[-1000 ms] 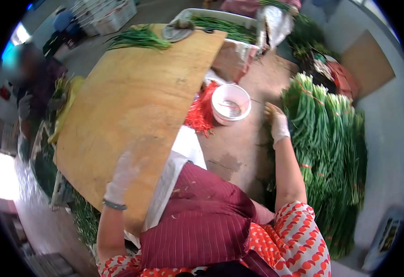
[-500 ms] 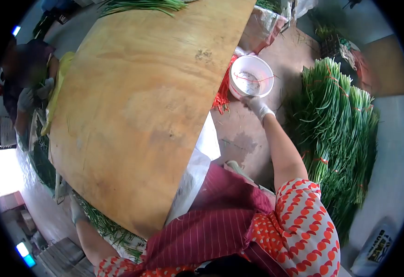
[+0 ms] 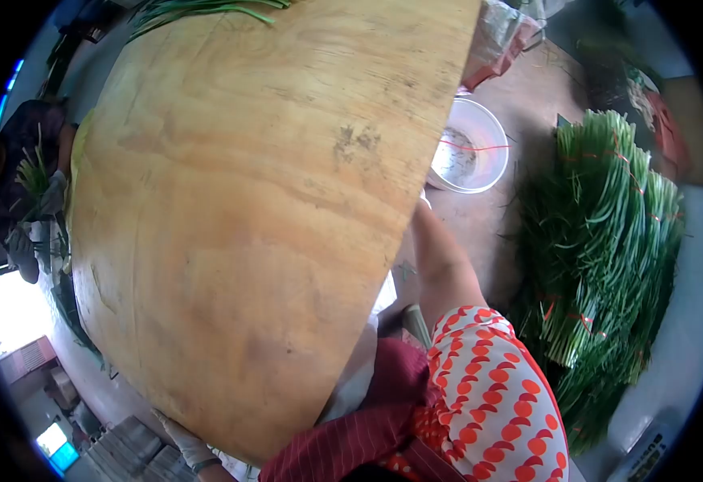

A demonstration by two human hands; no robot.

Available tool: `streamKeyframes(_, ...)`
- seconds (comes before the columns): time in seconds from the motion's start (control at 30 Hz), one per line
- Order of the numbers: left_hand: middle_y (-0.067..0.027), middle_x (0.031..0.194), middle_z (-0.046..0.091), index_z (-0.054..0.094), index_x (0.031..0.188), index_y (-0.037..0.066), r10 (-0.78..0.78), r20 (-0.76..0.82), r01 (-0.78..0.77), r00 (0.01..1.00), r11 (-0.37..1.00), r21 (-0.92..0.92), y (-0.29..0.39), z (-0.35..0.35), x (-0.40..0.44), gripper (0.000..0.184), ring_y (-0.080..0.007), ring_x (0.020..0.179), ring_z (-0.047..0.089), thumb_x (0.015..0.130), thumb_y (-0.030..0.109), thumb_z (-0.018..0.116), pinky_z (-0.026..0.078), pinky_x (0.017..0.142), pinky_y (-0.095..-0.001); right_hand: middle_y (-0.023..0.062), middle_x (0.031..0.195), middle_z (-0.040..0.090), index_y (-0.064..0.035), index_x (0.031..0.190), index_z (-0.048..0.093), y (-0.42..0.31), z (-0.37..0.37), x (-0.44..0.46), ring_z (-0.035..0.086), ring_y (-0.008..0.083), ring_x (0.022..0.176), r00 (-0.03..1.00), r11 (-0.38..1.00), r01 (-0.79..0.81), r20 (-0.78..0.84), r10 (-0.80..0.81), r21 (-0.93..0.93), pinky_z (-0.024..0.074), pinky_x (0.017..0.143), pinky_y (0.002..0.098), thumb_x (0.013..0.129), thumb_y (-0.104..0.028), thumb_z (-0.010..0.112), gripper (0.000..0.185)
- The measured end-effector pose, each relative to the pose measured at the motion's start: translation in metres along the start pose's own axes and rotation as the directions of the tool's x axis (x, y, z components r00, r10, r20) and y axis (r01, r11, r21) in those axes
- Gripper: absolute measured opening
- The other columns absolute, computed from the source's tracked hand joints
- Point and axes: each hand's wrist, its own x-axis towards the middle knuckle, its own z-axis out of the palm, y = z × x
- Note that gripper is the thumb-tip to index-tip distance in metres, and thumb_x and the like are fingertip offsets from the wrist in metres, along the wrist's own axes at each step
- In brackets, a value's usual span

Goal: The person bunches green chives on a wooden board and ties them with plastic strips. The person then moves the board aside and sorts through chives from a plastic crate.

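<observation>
My right arm reaches down past the right edge of the wooden table. Of my right hand, only a bit of white glove at the wrist shows; the tabletop hides its fingers. Just beyond it stands a white plastic bucket with dark bits in the bottom and a red strand across its mouth. My left hand, in a pale glove, is at the table's near left edge. Its fingers look stretched out along that edge, with nothing visible in them.
Bundles of green leafy stalks, bound with red ties, are stacked at right. More long green stalks lie on the table's far end. A co-worker at left holds some stalks in gloved hands. A red-and-white sack stands behind the bucket.
My right hand has moved from the bucket's near rim to below the table edge. The view has shifted, and the red strands beside the bucket are now hidden. The co-worker's stalks show more clearly.
</observation>
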Motion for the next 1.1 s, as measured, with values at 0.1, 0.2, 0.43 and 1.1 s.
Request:
streamKeyframes(0.1,-0.0106,0.144,0.030,0.026,0.141,0.005,0.054,0.022,-0.055,0.998,0.997,0.057,-0.004,0.005,0.001,0.071,-0.0285,0.130,0.031,0.092,0.056,0.031,0.027,0.107,-0.0393,0.0215,0.107,0.062,-0.0012,0.101,0.066,-0.007,0.016,0.011,0.058,0.0334,0.105,0.992,0.990,-0.116,-0.034,0.119,0.086,0.0465,0.085,0.0400,0.083,-0.045,0.055,0.048)
streamKeyframes(0.2,-0.0107,0.141,0.035,0.028,0.140,0.008,0.001,-0.004,-0.001,1.000,1.000,0.001,-0.007,-0.007,0.007,0.067,-0.0299,0.126,0.037,0.092,0.056,0.030,0.032,0.105,-0.0422,0.0199,0.101,0.065,-0.0016,0.098,0.067,0.021,0.050,0.049,0.061,0.0323,0.101,0.982,0.990,-0.102,-0.146,0.116,0.102,0.0479,0.082,0.0386,0.079,-0.033,0.060,0.038)
streamKeyframes(0.43,-0.0114,0.142,0.033,0.027,0.141,0.008,-0.008,-0.067,0.013,0.998,0.997,0.072,-0.004,-0.011,0.014,0.071,-0.0321,0.127,0.035,0.091,0.059,0.029,0.031,0.106,-0.0434,0.0126,0.077,0.062,-0.0020,0.087,0.064,0.059,0.008,0.060,0.060,0.0266,0.072,0.614,0.735,-0.188,0.662,-0.429,0.651,0.0475,0.061,0.0376,0.085,-0.027,0.055,0.027)
streamKeyframes(1.1,-0.0104,0.141,0.035,0.029,0.140,0.009,0.066,-0.102,-0.043,0.993,0.977,0.210,-0.009,-0.006,0.013,0.068,-0.0307,0.126,0.036,0.091,0.056,0.033,0.033,0.105,-0.0409,0.0060,0.070,0.056,0.0006,0.092,0.059,0.042,0.062,0.074,0.053,0.0175,0.057,0.993,0.984,-0.048,-0.097,0.065,0.169,0.0464,0.057,0.0322,0.092,-0.020,0.048,0.024)
